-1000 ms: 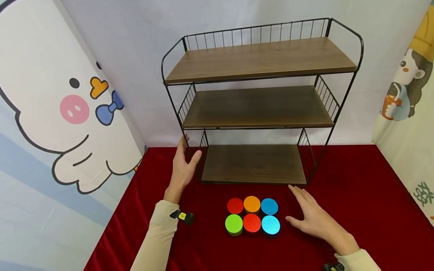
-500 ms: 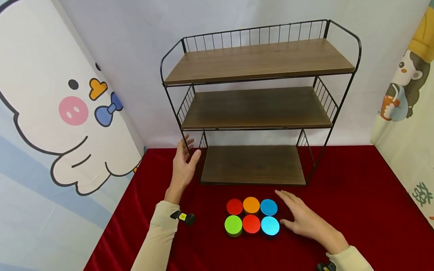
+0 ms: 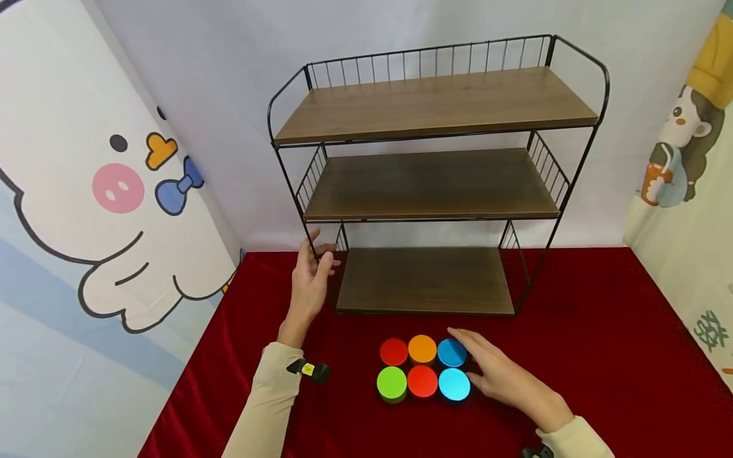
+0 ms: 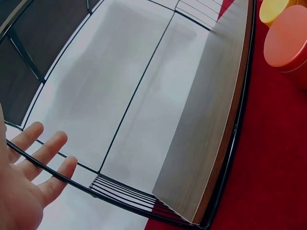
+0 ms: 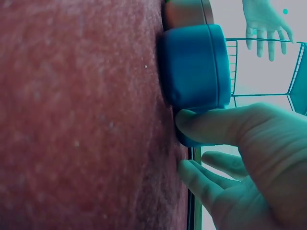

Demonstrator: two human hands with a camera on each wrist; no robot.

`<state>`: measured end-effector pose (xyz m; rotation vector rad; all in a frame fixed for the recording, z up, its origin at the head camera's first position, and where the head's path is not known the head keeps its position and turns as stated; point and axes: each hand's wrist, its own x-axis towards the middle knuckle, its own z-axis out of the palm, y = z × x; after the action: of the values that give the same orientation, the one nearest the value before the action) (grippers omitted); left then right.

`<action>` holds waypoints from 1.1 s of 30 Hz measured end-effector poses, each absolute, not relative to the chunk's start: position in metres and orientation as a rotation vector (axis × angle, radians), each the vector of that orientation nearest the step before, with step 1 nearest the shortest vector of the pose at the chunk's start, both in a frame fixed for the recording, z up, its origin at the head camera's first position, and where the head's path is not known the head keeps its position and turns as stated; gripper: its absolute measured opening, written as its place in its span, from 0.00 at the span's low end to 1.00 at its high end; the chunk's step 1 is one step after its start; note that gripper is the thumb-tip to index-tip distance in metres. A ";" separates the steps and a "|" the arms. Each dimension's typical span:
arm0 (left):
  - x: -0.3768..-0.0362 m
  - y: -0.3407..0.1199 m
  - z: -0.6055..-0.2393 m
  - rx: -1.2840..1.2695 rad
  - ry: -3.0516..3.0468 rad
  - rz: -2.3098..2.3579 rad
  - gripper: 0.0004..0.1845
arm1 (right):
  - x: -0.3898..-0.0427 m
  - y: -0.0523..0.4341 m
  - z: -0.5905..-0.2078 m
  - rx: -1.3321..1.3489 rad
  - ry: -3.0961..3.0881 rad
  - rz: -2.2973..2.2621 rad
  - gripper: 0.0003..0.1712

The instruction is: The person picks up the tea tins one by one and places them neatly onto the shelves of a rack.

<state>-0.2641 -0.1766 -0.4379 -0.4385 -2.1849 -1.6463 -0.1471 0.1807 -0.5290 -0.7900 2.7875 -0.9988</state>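
Note:
Six round pucks lie in two rows on the red cloth [image 3: 601,331]: red [image 3: 393,352], orange [image 3: 422,348] and blue [image 3: 451,352] behind, green [image 3: 392,383], red [image 3: 422,380] and light blue [image 3: 454,383] in front. My right hand [image 3: 492,372] reaches in from the right, its straight fingers over the blue puck's edge. In the right wrist view the thumb [image 5: 216,127] lies against a puck's side, beside a blue puck [image 5: 194,64]. My left hand [image 3: 311,275] is raised at the left post of the three-tier rack [image 3: 429,184], fingers straight behind the black wire [image 4: 72,179].
The rack's shelves hold nothing, and its bottom board [image 4: 216,110] sits just behind the pucks. Cartoon-printed panels [image 3: 86,191] close in the left and right sides, with a pale wall behind. Bare red cloth lies on both sides of the pucks.
My right hand has slid left across the cloth until its fingers reach the blue puck. My left hand stayed by the rack's left post, its fingers closing in slightly on the wire.

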 end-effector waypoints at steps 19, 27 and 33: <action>-0.247 -0.173 -0.424 -0.451 -2.164 -1.592 0.18 | -0.150 0.175 -0.531 -0.946 2.805 -0.999 0.36; -0.248 -0.173 -0.427 -0.422 -2.166 -1.604 0.16 | -0.151 0.176 -0.531 -0.929 2.804 -1.018 0.33; -0.247 -0.174 -0.426 -0.403 -2.191 -1.607 0.15 | -0.151 0.178 -0.530 -0.889 2.807 -1.048 0.34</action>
<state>-0.2472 -0.1741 -0.4257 -0.4033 -2.1908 -1.6069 -0.1510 0.1780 -0.5303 -0.8890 2.8074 -1.0483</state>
